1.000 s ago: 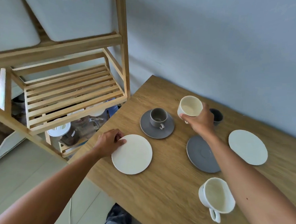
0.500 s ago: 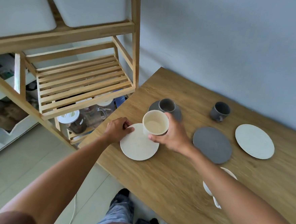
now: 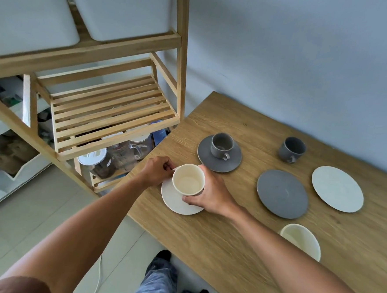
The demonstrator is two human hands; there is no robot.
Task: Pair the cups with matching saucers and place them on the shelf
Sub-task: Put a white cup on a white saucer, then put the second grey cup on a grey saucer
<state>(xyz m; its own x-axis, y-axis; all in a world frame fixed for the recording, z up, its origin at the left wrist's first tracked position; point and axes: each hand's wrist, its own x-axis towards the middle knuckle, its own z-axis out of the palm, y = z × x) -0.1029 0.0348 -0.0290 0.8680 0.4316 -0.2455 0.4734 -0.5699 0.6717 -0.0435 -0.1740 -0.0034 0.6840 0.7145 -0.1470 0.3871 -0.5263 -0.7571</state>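
My right hand (image 3: 210, 193) grips a cream cup (image 3: 188, 179) that sits on or just above a white saucer (image 3: 172, 199) at the table's left edge. My left hand (image 3: 157, 172) pinches that saucer's far left rim. A grey cup (image 3: 221, 145) stands on a grey saucer (image 3: 206, 158) behind. Another grey cup (image 3: 292, 149) stands alone near the wall. An empty grey saucer (image 3: 282, 193) and an empty white saucer (image 3: 337, 189) lie to the right. A second cream cup (image 3: 300, 242) is partly hidden by my right forearm.
The wooden table (image 3: 227, 240) meets a slatted wooden shelf (image 3: 106, 108) on its left, whose middle level is bare. White bins (image 3: 120, 6) fill the level above, and jars (image 3: 99, 162) stand below. A grey wall runs behind the table.
My right hand carried the cream cup from the back of the table, near the grey cups, leftward and down to the white saucer. My left hand stayed on the saucer's rim.
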